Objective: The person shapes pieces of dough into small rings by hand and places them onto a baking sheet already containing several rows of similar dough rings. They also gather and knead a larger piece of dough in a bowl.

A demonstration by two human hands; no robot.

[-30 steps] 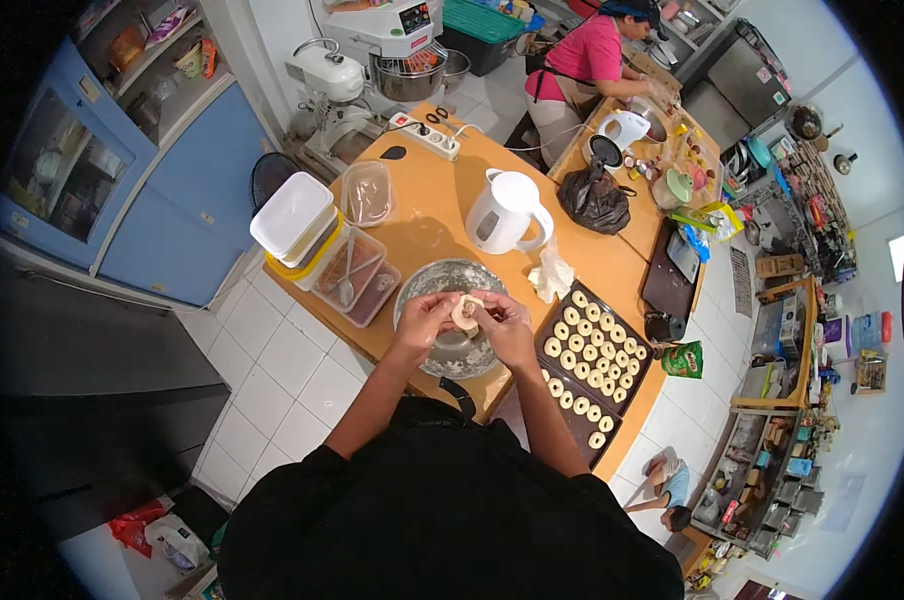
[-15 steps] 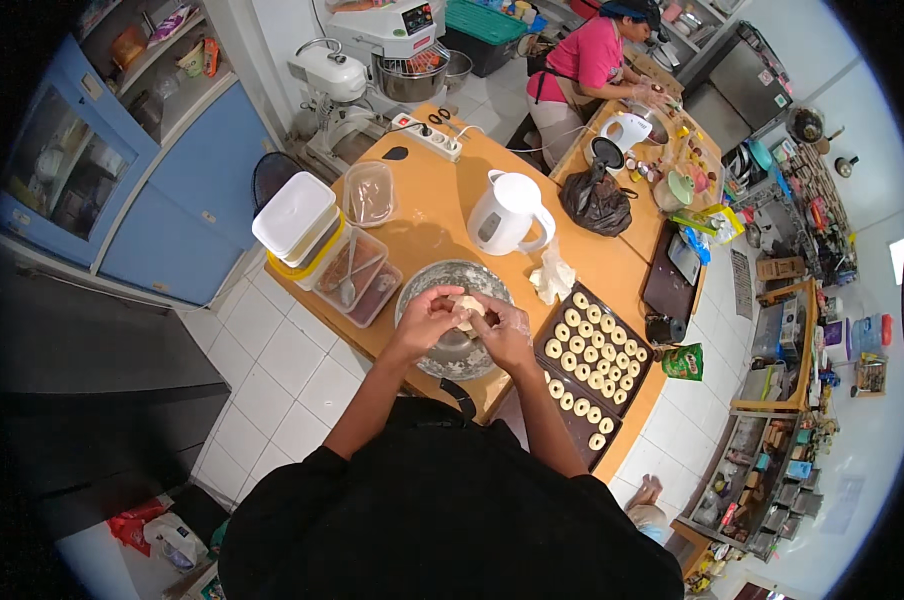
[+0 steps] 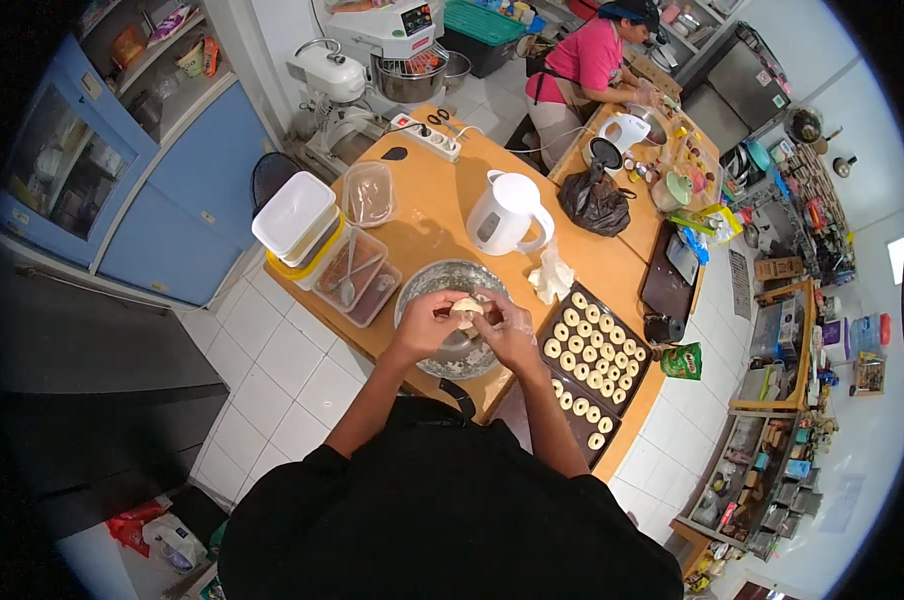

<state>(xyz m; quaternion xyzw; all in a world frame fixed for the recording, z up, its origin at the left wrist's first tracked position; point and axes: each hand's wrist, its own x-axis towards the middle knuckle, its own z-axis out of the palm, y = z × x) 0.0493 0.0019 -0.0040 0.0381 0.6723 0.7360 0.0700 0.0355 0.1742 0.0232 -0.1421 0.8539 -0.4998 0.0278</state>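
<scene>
A small pale piece of dough is held between the fingers of both hands above a metal bowl dusted with flour. My left hand is closed on the dough's left side. From the other side my right hand, smeared with flour, grips it too, and the fingers partly hide the dough. Right of the bowl lie dark baking trays with rows of ring-shaped dough pieces.
A white electric kettle stands beyond the bowl. Plastic tubs are stacked to the left. A crumpled plastic bag lies by the trays. Farther off are a black bag, a power strip and a co-worker at another table.
My fingers have shifted slightly around the dough, which now shows a rounder top. A bare foot seen at the lower right is out of view. The co-worker's hands have moved a little.
</scene>
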